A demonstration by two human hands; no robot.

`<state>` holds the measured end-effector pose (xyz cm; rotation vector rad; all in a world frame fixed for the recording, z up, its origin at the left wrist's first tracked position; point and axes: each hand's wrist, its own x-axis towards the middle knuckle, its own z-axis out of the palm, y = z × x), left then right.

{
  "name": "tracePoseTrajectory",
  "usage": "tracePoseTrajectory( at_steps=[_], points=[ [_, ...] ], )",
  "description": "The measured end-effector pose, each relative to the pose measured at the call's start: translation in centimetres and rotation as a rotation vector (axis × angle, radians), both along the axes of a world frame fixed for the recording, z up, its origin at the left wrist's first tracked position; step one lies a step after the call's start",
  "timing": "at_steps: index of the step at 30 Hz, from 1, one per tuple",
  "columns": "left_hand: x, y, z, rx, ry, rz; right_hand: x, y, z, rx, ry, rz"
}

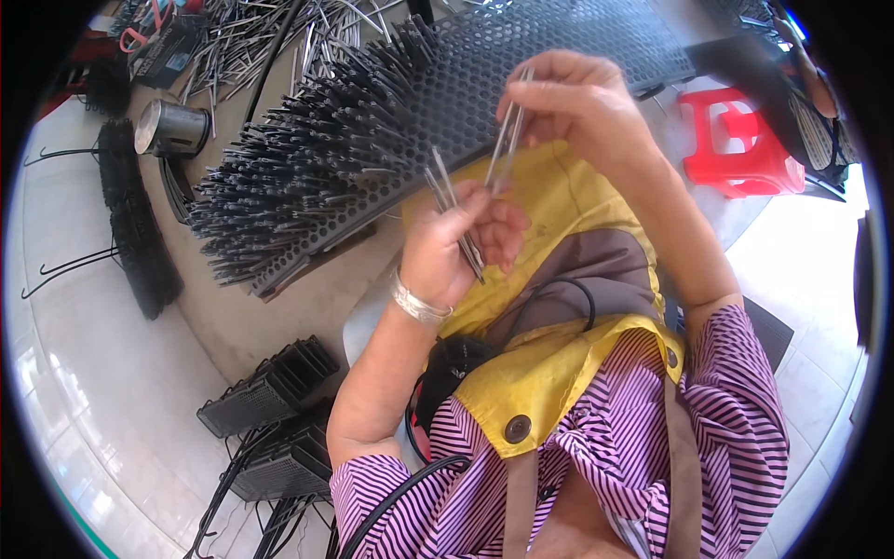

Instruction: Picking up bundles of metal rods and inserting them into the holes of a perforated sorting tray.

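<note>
While pinching thin, straight, silvery rods point(510, 130) between thumb and fingers of the right hand point(577, 98), holds a small bunch of similar rods point(441, 186) in the left hand point(452, 233), thumb pressed across and other fingers half curled. Slanting down from the right fingertips, with lower ends just beside the left hand; too blurred to count. Could drop a rod from the left grasp on easing the thumb too far, or tangle both bunches because of such close tips.

Beyond the left hand, a black perforated board point(549, 47), crowded leftward with dark, slender, standing rods point(307, 154). Under both hands, a yellow cloth apron point(577, 191). Farther past the left hand, a heap of loose silvery rods point(331, 33); far left of it, a dull metal can point(182, 129). Nearer than that hand, black mesh-sided baskets point(265, 391). Right of the right hand, a red plastic stool point(697, 135) on pale floor.
</note>
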<state>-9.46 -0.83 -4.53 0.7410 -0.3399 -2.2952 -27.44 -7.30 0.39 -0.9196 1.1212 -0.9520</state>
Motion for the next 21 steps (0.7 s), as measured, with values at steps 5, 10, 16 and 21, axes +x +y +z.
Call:
tracePoseTrajectory(
  at_steps=[5, 10, 16, 21],
  points=[
    [0.0, 0.0, -0.2, 0.053, 0.010, -0.005, 0.8, -2.8, -0.4, -0.287, -0.084, -0.251],
    [0.0, 0.0, -0.5, 0.057, 0.056, -0.007, 1.7, -5.2, -1.4, -0.419, -0.081, -0.284],
    [0.4, 0.0, -0.9, 0.036, 0.104, -0.041, 3.0, -6.1, -1.8, -0.641, 0.156, -0.256],
    [0.4, -0.1, -0.8, 0.054, 0.116, -0.042, 2.8, -6.5, -2.1, -0.682, 0.255, -0.179]
  ],
)
